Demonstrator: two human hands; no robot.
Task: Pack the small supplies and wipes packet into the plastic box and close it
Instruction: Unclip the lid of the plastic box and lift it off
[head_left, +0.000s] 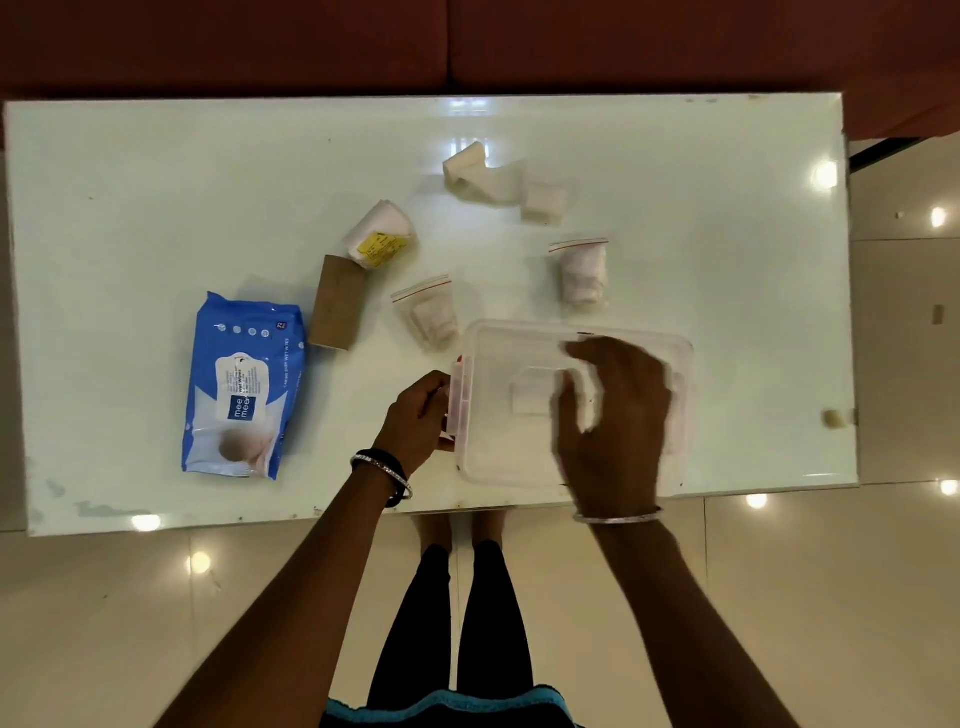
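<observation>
**Condition.** The plastic box (470, 470) sits at lower centre of the frame, near the front edge of the table (156, 182), with its lid (519, 345) in place. All supplies lie outside it:
- the wipes packet (241, 384) at left;
- the brown carton (337, 304) and the wrapped roll (382, 236) at centre;
- two zip bags, one (428, 312) touching the box's upper-left corner, the other (582, 275) above the box;
- the gauze strip (493, 179) at upper centre.

**Grip.** The left hand (418, 421) has its fingers curled round the side latch (461, 400). The right hand (618, 415) lies over the lid. Motion blur hides its fingers, so whether it presses flat or hooks an edge cannot be told.

**Step.** Judged as unlatching. No packing is done yet.

**Hazards.**
1. Box slides. Pulling the latch without firm downward pressure on the lid can push the box along the glossy table top, probably into the near zip bag or off the front edge.
2. Lid springs. A latch released abruptly can flick the lid up and knock the near zip bag.
3. Poor fit. The wipes packet looks large against the box. If it goes in last, it may stop the lid from seating.
4. Loose gauze. The unrolled strip can catch under the lid rim and block the latches.
</observation>
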